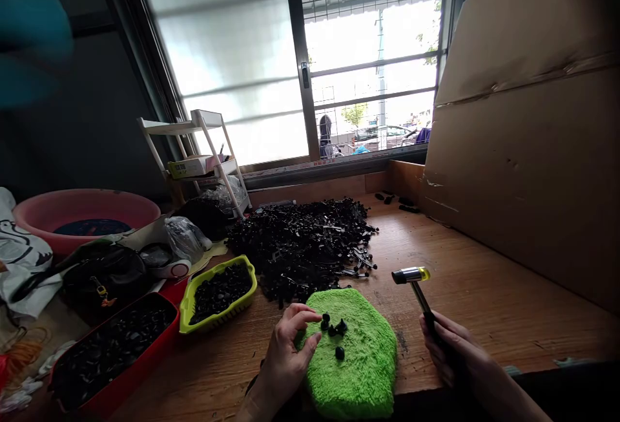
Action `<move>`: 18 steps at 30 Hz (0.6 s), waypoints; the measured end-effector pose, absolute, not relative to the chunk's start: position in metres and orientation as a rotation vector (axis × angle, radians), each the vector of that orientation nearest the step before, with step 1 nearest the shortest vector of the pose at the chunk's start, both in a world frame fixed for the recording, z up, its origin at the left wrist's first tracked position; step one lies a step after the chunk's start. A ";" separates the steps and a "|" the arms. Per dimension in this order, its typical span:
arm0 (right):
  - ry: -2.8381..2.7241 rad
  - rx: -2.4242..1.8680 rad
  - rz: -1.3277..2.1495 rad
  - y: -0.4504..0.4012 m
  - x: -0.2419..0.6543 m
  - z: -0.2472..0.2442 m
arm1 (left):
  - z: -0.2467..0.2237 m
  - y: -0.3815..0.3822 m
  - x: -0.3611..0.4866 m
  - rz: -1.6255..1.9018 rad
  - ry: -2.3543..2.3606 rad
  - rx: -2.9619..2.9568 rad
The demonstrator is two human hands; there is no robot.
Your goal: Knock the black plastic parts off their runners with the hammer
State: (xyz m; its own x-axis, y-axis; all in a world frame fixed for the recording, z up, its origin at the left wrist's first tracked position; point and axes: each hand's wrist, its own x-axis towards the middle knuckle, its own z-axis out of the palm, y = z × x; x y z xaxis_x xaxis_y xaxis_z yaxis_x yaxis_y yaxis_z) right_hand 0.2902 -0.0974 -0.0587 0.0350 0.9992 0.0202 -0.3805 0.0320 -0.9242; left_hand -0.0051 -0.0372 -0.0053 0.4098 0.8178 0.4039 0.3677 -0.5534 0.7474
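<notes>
My left hand (289,349) rests at the left edge of a fuzzy green pad (363,370), thumb and forefinger apart beside several small black parts (340,353) on the pad. Nothing shows between those fingertips. To the right of the pad, my right hand (455,348) is wrapped round the black handle of a small mallet (411,274). Its head has a silver middle, a black face and a yellow face, and is raised above the wooden table.
Beyond the pad lies a big heap of black parts (305,241). On the left are a yellow-green basket (185,309) and a red bin (140,360), both holding black pieces. A tall cardboard sheet (523,150) stands at the right, and a white rack (208,121) at the back.
</notes>
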 end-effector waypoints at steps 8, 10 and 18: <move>-0.919 -0.900 1.363 -0.097 0.290 -0.053 | -0.003 -0.004 0.013 1.017 1.096 2.124; -0.918 -0.884 1.362 -0.097 0.290 -0.054 | -0.001 0.001 0.013 0.943 1.056 2.168; -0.857 -0.867 1.369 -0.093 0.292 -0.059 | -0.003 0.004 0.014 0.958 1.034 2.305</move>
